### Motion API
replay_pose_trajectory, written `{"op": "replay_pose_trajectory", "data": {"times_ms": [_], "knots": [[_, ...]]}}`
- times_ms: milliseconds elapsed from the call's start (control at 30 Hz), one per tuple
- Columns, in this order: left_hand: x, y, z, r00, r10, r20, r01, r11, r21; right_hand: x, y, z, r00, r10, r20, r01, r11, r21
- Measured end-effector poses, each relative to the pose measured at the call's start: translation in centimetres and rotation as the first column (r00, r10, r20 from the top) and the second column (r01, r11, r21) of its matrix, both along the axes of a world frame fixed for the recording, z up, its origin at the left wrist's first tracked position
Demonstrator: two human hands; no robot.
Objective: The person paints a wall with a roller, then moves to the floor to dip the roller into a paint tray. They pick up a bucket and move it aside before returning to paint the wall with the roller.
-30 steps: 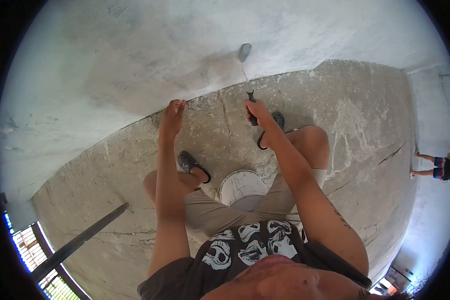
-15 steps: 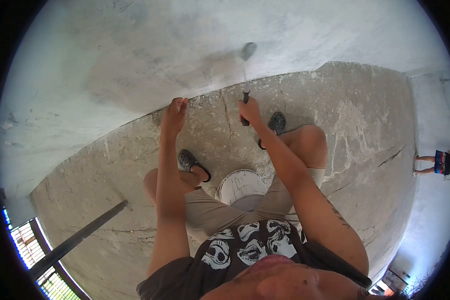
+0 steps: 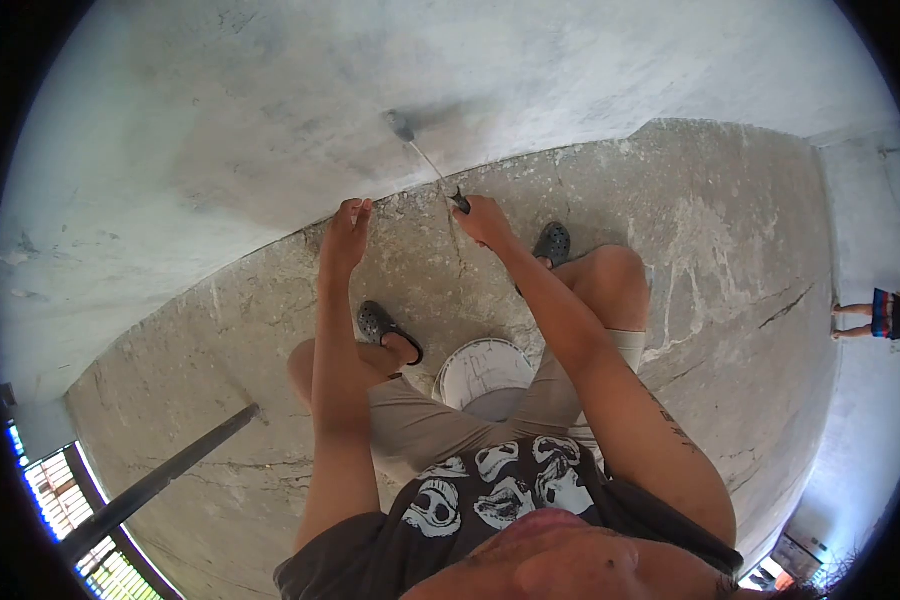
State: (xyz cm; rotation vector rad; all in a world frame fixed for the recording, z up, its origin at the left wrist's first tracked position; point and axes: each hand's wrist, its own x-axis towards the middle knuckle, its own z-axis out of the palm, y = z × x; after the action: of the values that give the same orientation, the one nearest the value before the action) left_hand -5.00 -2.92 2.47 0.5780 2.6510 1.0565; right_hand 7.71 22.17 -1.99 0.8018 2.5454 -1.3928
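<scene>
1. Far off to the lower left of my left grip, bright light shows through a barred window (image 3: 58, 490).
2. A dark pole (image 3: 170, 475) slants across in front of the window, its near end below my left grip and well apart from it.
3. The pale, patchy wall (image 3: 220, 130) rises ahead of both my grips, beyond the edge where it meets the cracked floor (image 3: 720, 260).
4. My left grip (image 3: 346, 237) is raised near that edge, its fingers loosely bent and parted from the thumb.
5. Below my left grip, a grey clog (image 3: 384, 326) is on my left foot.
6. Ahead of my right grip and to its left reaches the hand tool (image 3: 427, 160): its grey head (image 3: 400, 126) is up in front of the wall, and I cannot tell whether they touch.
7. My right grip (image 3: 484, 220) is closed around the tool's dark handle (image 3: 460, 201), whose forked top pokes out.
8. Below my right grip, a round white bucket (image 3: 485, 370) is between my thighs.
9. Just right of my right grip is the other clog (image 3: 552, 242).
10. Far to the right of my right grip, another person (image 3: 882, 313) in striped shorts stands by the side wall (image 3: 865, 215).
</scene>
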Motion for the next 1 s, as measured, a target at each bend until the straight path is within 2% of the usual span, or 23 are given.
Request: {"op": "replay_pose_trajectory", "data": {"times_ms": [167, 233, 433, 667, 733, 867, 933, 967, 1000], "knots": [[-0.4, -0.1, -0.5, 1.000, -0.021, -0.010, 0.021, 1.000, 0.021, 0.2, 0.7, -0.4, 1.000, 0.016, 0.015, -0.016, 1.000, 0.008], [-0.4, -0.1, 0.0, 1.000, -0.025, -0.006, 0.025, 0.999, 0.040, 0.7, 1.0, -1.0, 0.996, -0.090, -0.006, 0.090, 0.995, -0.049], [-0.2, 0.2, 0.8, 1.000, 0.008, 0.008, -0.008, 0.999, 0.033, 2.8, 4.6, -1.4, 0.969, -0.236, 0.073, 0.244, 0.963, -0.119], [-0.3, -0.1, 0.5, 1.000, -0.007, -0.002, 0.007, 0.999, 0.050, 3.1, 6.1, -3.8, 0.942, -0.332, 0.058, 0.336, 0.933, -0.130], [-0.3, 0.0, 0.7, 1.000, 0.011, 0.004, -0.012, 0.999, 0.036, 2.9, 6.0, -3.9, 0.911, -0.409, 0.051, 0.409, 0.883, -0.228], [-0.4, -0.1, 0.3, 1.000, 0.002, 0.012, -0.003, 1.000, 0.031, 2.7, 8.1, -4.8, 0.843, -0.537, -0.017, 0.511, 0.810, -0.287], [-0.4, 0.0, 0.2, 1.000, -0.008, -0.006, 0.009, 0.999, 0.032, 2.6, 9.3, -4.9, 0.776, -0.622, 0.105, 0.584, 0.646, -0.491], [-0.3, 0.0, 0.2, 1.000, -0.012, -0.024, 0.013, 0.999, 0.033, 2.5, 9.3, -5.2, 0.776, -0.622, 0.105, 0.583, 0.645, -0.494], [-0.2, 0.1, 0.4, 0.999, -0.016, -0.040, 0.017, 0.999, 0.032, 2.5, 8.8, -5.0, 0.807, -0.584, 0.089, 0.563, 0.714, -0.417]]}}
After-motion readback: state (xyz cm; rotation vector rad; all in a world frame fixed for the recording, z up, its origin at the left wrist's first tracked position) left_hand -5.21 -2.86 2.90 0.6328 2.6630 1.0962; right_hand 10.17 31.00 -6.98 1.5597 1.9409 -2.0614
